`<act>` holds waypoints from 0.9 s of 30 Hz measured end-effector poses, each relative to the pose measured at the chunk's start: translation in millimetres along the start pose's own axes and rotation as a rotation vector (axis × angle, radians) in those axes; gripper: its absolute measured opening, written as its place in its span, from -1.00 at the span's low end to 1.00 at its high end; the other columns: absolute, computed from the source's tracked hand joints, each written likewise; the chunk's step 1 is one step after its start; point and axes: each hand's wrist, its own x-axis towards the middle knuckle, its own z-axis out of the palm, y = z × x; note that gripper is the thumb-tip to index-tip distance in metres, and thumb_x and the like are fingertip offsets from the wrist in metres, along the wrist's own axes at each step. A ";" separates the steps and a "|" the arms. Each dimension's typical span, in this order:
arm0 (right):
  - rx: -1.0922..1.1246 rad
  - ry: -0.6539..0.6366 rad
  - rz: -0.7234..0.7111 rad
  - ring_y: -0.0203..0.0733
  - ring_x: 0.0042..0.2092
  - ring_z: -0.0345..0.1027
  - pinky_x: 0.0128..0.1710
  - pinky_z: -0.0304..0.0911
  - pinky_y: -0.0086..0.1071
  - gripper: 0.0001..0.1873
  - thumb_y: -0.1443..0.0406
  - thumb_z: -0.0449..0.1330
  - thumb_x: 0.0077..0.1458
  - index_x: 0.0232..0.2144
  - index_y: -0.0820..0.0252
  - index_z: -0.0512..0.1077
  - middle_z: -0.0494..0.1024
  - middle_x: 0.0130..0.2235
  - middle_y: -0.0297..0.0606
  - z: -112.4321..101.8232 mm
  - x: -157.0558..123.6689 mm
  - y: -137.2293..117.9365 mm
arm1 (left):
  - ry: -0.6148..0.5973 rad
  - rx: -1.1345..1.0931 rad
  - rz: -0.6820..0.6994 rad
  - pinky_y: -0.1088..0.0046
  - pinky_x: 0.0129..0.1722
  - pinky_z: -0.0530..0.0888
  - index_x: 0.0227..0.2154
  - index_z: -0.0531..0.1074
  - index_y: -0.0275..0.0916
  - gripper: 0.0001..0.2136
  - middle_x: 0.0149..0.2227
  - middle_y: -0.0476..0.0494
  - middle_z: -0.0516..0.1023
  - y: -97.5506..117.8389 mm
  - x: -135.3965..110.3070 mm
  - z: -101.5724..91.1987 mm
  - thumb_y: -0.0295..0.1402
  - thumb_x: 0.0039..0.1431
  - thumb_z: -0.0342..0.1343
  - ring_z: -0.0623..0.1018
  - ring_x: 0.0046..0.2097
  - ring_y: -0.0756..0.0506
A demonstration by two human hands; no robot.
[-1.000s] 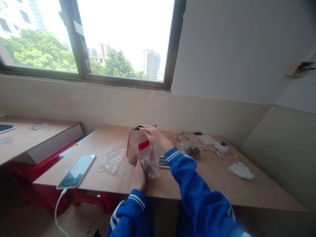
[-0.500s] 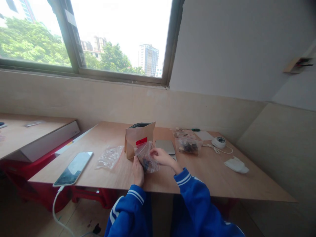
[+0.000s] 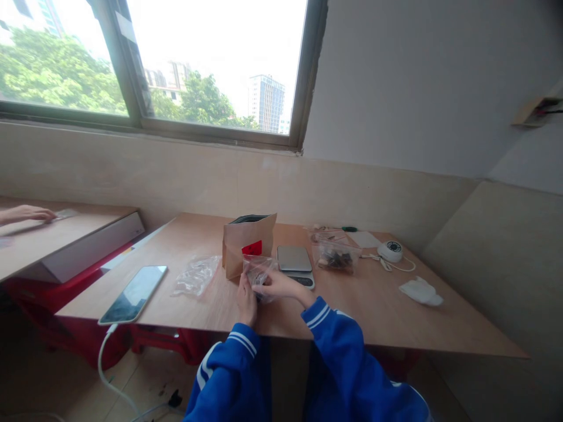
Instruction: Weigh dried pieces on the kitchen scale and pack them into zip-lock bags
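My left hand (image 3: pixel 246 302) and my right hand (image 3: pixel 277 287) both pinch a small clear plastic bag (image 3: pixel 258 272) with dark bits inside, held low over the wooden table (image 3: pixel 378 310) near its front edge. Just behind the bag stands an open brown paper pouch (image 3: pixel 246 243) with a red label. A small silver scale (image 3: pixel 295 264) lies to the right of the pouch, close to my right hand. Both sleeves are blue with white stripes.
An empty crumpled clear bag (image 3: pixel 196 275) and a tablet (image 3: pixel 134 293) with a white cable lie at the left. A clear tub (image 3: pixel 336 255) with dark pieces, a round white device (image 3: pixel 390 251) and a white cloth (image 3: pixel 420 291) lie at the right. Another person's hand (image 3: pixel 26 214) rests on the left desk.
My right hand came down from the pouch's top to the clear bag. The bag was lowered toward the table. Another person's hand appeared on the left desk.
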 end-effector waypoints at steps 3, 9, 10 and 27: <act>-0.007 -0.058 0.001 -0.11 -0.10 0.42 -0.06 0.30 -0.26 -0.46 0.30 0.25 0.03 0.09 0.16 0.31 0.49 -0.01 -0.17 0.9 0.6 2.7 | 0.024 0.041 -0.007 0.20 0.26 0.15 0.07 0.37 -0.28 -0.46 0.16 -0.30 0.38 -3.8 0.5 -1.0 0.00 0.26 -0.20 0.32 0.23 -0.19; 0.124 -0.029 0.070 -0.15 -0.24 0.43 -0.21 0.35 -0.30 -0.64 0.27 0.30 -0.02 -0.14 0.24 0.38 0.54 -0.27 -0.25 -0.7 -3.8 12.9 | 0.096 0.030 -0.065 0.19 0.24 0.18 -0.01 0.41 -0.30 -0.48 0.08 -0.33 0.45 -9.7 1.0 -1.4 0.01 0.24 -0.16 0.36 0.19 -0.21; 0.143 -0.034 0.071 -0.14 -0.24 0.43 -0.21 0.35 -0.30 -0.67 0.24 0.29 -0.01 -0.19 0.25 0.39 0.53 -0.28 -0.24 -0.7 -5.1 14.2 | 0.100 0.038 -0.065 0.18 0.24 0.19 -0.03 0.42 -0.30 -0.48 0.07 -0.32 0.46 -9.7 1.0 -1.1 0.01 0.24 -0.16 0.37 0.18 -0.22; 0.307 0.052 0.255 -0.24 -0.39 0.37 -0.32 0.30 -0.35 -0.67 0.15 0.38 -0.15 -0.42 0.30 0.46 0.52 -0.43 -0.28 11.1 -12.7 26.9 | 0.040 0.217 -0.001 0.23 0.05 0.40 -0.08 0.43 -0.30 -0.41 -0.05 -0.29 0.53 -12.1 0.6 -0.4 0.09 0.23 -0.26 0.50 0.02 -0.20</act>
